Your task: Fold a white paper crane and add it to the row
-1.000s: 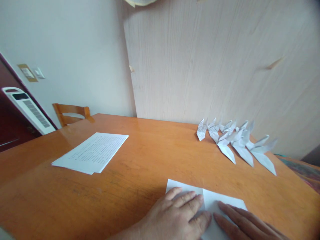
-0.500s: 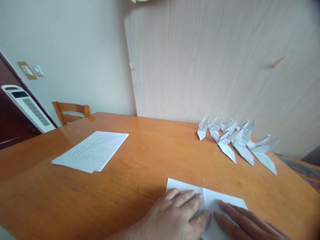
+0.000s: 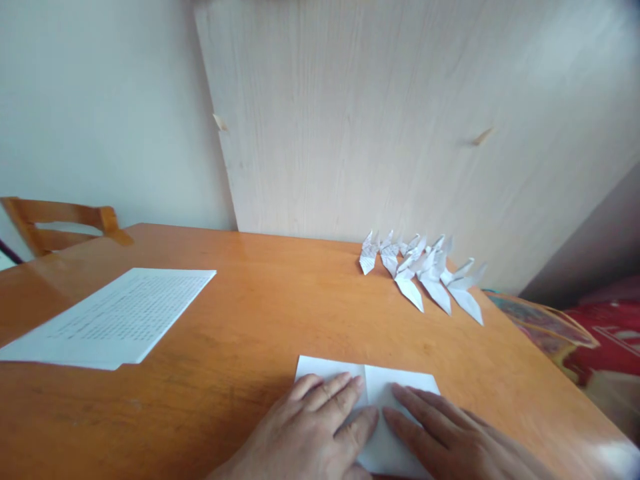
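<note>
A white sheet of paper (image 3: pixel 375 393) with a crease down its middle lies at the table's near side. My left hand (image 3: pixel 320 423) rests flat on the left half of the sheet, fingers stretched out. On the right half lies my right hand (image 3: pixel 440 427), its fingers extended and pressed to the paper. The two thumbs are close together but apart near the crease. Both hands cover much of the sheet's lower part.
A stack of printed sheets (image 3: pixel 115 317) lies on the left of the wooden table (image 3: pixel 260 300). Several folded paper birds (image 3: pixel 420 273) stand at the back right by the wooden panel (image 3: pixel 340 120). A chair (image 3: pixel 65 217) is behind the table's far left corner.
The camera view has turned to the right, so the table's contents appear shifted left. Both hands stay flat on the paper, with the right hand showing more fully.
</note>
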Motion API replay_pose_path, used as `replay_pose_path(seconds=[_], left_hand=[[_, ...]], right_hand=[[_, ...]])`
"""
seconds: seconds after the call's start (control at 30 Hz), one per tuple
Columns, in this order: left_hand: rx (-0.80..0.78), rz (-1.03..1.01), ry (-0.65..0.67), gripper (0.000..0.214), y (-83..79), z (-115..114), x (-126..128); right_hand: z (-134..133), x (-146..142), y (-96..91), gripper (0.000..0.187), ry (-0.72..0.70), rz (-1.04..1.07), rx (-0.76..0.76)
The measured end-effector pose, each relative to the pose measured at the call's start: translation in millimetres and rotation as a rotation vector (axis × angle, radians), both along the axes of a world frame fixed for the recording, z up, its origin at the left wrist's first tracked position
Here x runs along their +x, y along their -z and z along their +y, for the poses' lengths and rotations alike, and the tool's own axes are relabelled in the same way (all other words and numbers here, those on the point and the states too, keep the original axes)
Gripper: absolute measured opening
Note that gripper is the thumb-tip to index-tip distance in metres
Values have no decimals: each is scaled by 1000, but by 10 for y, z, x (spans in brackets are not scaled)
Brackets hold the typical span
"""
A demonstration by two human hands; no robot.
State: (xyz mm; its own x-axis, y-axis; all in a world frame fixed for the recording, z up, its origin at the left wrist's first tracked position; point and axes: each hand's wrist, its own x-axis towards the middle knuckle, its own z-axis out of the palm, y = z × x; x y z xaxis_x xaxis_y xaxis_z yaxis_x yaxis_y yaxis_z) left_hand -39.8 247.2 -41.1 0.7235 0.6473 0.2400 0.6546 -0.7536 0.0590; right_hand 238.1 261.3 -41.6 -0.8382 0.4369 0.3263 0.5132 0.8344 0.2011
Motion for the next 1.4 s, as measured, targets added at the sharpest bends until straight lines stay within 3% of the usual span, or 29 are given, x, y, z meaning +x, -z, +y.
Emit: replay_pose_path(seconds=[0.17,0.6,1.17,1.4], left_hand=[[7,38,-3,47,-69,-2,0],[55,-5,24,49,-15,34,-28],[-10,-21,2,50,-22,19,-27],[-8,47,5,48,-107,1,8]], right_hand=[[-102,-103,-135,43,122,-9,-59],[-149,-166,-23,34,212,-14,-36],[-148,-137,-4,33,199,-37,25],[-111,-95,10,35,130,-28,92]])
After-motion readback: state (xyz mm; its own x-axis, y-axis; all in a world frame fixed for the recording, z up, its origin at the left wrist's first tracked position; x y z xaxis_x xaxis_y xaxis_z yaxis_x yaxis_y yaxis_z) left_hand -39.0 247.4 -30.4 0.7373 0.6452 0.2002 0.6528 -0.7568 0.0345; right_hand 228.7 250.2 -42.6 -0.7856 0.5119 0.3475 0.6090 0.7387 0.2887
